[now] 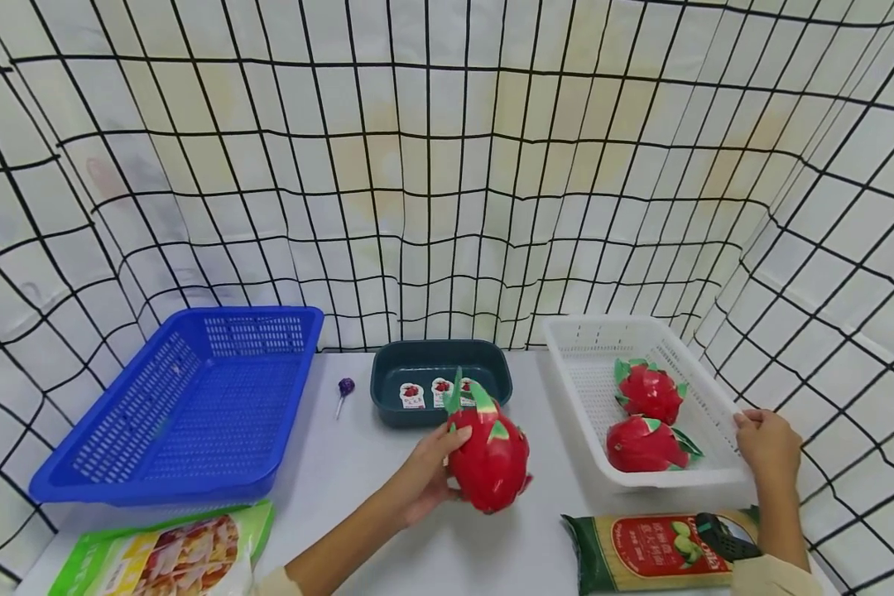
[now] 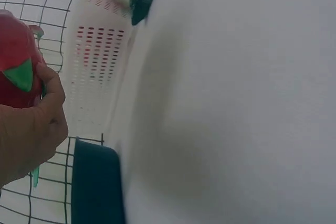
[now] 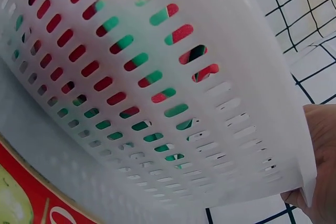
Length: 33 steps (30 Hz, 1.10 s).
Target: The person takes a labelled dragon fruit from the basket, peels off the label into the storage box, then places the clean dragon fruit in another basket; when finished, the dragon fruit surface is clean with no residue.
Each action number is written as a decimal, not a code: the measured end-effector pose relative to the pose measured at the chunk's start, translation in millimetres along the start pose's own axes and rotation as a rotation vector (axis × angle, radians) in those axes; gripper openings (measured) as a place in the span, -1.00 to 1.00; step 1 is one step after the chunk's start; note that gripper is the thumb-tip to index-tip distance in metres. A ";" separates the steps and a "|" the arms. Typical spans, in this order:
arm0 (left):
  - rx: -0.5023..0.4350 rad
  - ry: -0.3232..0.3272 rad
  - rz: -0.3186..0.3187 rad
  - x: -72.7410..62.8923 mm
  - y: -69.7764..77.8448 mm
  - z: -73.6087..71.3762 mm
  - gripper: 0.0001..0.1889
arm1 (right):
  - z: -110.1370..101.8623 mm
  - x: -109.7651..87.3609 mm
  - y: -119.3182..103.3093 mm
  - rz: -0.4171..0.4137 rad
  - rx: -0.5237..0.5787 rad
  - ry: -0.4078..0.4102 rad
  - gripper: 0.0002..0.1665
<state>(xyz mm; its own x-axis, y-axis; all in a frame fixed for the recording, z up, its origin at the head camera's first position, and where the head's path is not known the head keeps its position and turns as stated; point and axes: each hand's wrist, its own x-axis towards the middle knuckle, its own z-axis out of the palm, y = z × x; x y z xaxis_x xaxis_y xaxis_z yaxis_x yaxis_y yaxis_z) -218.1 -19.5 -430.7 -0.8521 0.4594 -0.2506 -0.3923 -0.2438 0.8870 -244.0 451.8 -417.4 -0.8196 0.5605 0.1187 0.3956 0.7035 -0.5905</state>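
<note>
My left hand [image 1: 430, 473] grips a red dragon fruit [image 1: 489, 459] with green leaf tips, held up over the table in front of the dark teal tray. The same dragon fruit [image 2: 18, 61] shows at the edge of the left wrist view, thumb and fingers round its side. At the right, my right hand [image 1: 769, 445] pinches the rim of the white basket [image 1: 581, 397]. Inside that basket lie two more dragon fruits, one [image 1: 650, 391] behind the other [image 1: 646, 444]. Through the basket's slots [image 3: 131, 98], red and green show in the right wrist view.
A blue basket [image 1: 186, 488] stands at the left, a purple lollipop [image 1: 346, 386] beside it. The teal tray [image 1: 387, 414] holds several dragon fruit stickers [image 1: 411, 396]. Near the front edge lie a green snack bag [image 1: 194, 555] and a pasta pack [image 1: 648, 548]. Black wire mesh surrounds the table.
</note>
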 end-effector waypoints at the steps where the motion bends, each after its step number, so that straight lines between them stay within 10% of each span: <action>1: -0.025 -0.020 0.013 6.3 3.8 6.2 -0.16 | 0.4 0.0 0.7 -0.001 -0.004 0.004 -0.52; 9: -0.153 -0.079 0.031 64.4 30.2 58.5 -0.25 | 4.2 -3.7 -1.6 0.036 -0.004 -0.004 -0.53; 19: -0.178 0.006 0.124 131.7 47.2 116.3 -0.33 | 7.8 -5.4 -5.0 0.053 -0.023 0.051 -0.55; 25: 0.118 0.161 0.220 160.0 52.9 135.5 -0.31 | 13.3 -4.1 -5.6 0.062 -0.006 0.056 -0.54; 33: 0.598 0.388 0.146 180.4 50.3 172.1 -0.26 | 6.3 -6.7 -2.1 0.038 -0.023 0.083 -0.56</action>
<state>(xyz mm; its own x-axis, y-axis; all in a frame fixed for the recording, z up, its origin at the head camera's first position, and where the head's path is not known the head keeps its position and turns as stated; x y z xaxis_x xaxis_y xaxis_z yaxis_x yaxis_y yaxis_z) -331.9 198.2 -364.5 -0.9864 0.0945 -0.1345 -0.1033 0.2804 0.9543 -242.0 443.8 -422.0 -0.7670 0.6205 0.1631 0.4358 0.6904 -0.5775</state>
